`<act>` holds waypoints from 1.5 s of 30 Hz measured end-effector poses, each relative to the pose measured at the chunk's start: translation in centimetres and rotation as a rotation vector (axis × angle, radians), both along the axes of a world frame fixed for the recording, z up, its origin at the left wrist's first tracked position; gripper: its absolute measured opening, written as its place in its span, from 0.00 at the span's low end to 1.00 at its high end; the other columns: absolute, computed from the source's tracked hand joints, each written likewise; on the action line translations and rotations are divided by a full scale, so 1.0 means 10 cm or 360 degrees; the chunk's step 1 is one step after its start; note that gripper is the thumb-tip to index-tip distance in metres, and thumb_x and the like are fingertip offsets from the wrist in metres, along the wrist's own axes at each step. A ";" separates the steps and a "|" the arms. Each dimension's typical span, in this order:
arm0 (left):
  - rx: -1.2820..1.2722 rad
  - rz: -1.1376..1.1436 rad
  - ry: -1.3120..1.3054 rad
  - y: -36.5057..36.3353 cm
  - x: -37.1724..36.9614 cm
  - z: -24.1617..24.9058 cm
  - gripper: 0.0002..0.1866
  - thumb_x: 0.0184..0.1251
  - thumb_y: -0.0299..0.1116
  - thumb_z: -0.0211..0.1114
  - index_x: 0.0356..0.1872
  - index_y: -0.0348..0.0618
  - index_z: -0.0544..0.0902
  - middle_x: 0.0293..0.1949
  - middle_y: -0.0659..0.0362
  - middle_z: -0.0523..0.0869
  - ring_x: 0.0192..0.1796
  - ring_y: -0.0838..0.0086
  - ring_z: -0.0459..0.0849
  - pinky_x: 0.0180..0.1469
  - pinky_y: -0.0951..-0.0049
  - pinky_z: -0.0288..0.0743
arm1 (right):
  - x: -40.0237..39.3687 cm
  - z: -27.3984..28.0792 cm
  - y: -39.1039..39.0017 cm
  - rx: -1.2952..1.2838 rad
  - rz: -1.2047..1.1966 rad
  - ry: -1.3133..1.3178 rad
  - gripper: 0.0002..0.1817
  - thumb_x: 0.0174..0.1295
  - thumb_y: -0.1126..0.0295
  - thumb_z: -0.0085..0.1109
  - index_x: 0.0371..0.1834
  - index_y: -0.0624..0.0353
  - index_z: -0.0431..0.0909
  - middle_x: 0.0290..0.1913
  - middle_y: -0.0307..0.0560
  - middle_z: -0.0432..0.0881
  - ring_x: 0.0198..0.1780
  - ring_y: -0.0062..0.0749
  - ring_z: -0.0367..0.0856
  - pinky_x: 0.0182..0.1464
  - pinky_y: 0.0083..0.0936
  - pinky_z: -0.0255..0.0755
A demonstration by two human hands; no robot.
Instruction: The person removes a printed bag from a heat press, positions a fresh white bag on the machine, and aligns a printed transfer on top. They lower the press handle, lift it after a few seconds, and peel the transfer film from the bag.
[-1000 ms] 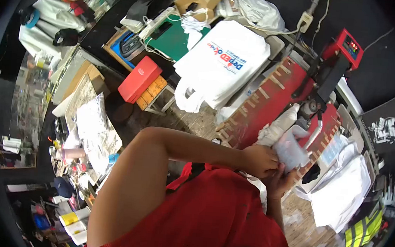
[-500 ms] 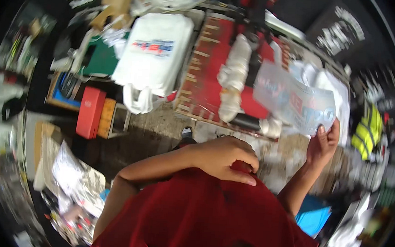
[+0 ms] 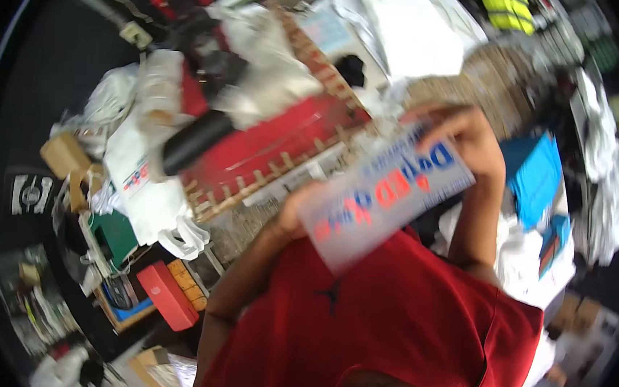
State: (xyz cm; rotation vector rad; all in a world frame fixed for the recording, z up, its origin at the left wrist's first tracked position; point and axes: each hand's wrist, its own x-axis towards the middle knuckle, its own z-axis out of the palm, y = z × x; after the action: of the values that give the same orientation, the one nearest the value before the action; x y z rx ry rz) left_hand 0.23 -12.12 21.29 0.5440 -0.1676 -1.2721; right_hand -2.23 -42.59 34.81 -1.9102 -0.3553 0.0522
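While fingers of the right hand (image 3: 472, 139) pinch its upper-right end, a milky rectangular plastic sheet (image 3: 373, 214) slants lengthwise down-left before the red shirt (image 3: 380, 315), lettered "DepED" (blurred, blue-and-red); the left hand's (image 3: 298, 211) grip is hidden.

A whitish sheet (image 3: 387, 205) is lettered in blue and red; the shirt (image 3: 387, 320) is red.

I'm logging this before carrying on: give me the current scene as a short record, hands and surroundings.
Right hand: holding the printed sheet near its upper right corner
Left hand: at the sheet's left edge; grip unclear
Sheet lettering: blue and red, blurred
Beyond hands: red work surface
Picture left: white bag, red box
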 end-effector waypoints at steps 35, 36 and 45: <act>0.0962 0.1843 -0.3265 0.13 -0.44 0.01 0.14 0.52 0.40 0.78 0.43 0.63 0.92 0.57 0.58 0.86 0.65 0.59 0.74 0.74 0.50 0.60 | -0.58 -0.96 -0.47 0.0333 -0.0111 -0.0906 0.06 0.44 0.76 0.72 0.27 0.58 0.91 0.62 0.68 0.79 0.71 0.64 0.68 0.70 0.55 0.64; 0.0973 0.1852 -0.3265 0.15 -0.46 -0.03 0.14 0.52 0.40 0.78 0.43 0.63 0.92 0.57 0.58 0.86 0.65 0.59 0.74 0.74 0.50 0.60 | -0.58 -1.00 -0.45 0.0341 -0.0129 -0.0899 0.06 0.44 0.76 0.72 0.27 0.58 0.91 0.62 0.68 0.78 0.71 0.64 0.68 0.70 0.55 0.64; 0.0990 0.1837 -0.3282 0.24 -0.58 -0.31 0.13 0.54 0.38 0.77 0.43 0.62 0.92 0.56 0.56 0.87 0.64 0.58 0.75 0.73 0.50 0.61 | -0.61 -1.18 -0.36 0.0395 -0.0103 -0.0873 0.09 0.41 0.78 0.69 0.28 0.59 0.91 0.62 0.70 0.78 0.70 0.62 0.70 0.69 0.50 0.66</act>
State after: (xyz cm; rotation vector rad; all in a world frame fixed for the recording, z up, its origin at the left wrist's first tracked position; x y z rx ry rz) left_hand -5.60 -9.71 18.17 1.9418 -0.9691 0.8098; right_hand -8.31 -46.24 23.05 -1.6630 -0.6344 -0.5443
